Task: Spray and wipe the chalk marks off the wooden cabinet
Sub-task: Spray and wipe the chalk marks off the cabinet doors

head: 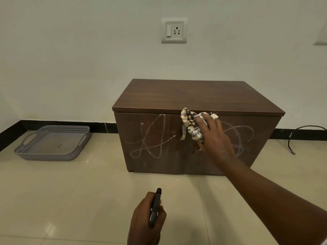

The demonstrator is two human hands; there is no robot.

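Note:
A dark wooden cabinet (pixel 194 96) with two doors stands on the floor against the wall. White chalk scribbles (pixel 152 138) cover the left door, and more chalk marks (pixel 244 133) show on the right door. My right hand (pixel 214 137) presses a crumpled checked cloth (pixel 190 121) against the top of the right door, beside the metal handle (pixel 183 133). My left hand (pixel 146 218) is low in front, closed around a dark spray bottle (pixel 155 207) whose nozzle points toward the cabinet; the bottle's body is hidden.
A grey perforated plastic tray (pixel 53 144) lies on the tiled floor to the left of the cabinet. A black cable (pixel 292 138) curls on the floor at the right. A wall socket (pixel 174 30) is above the cabinet.

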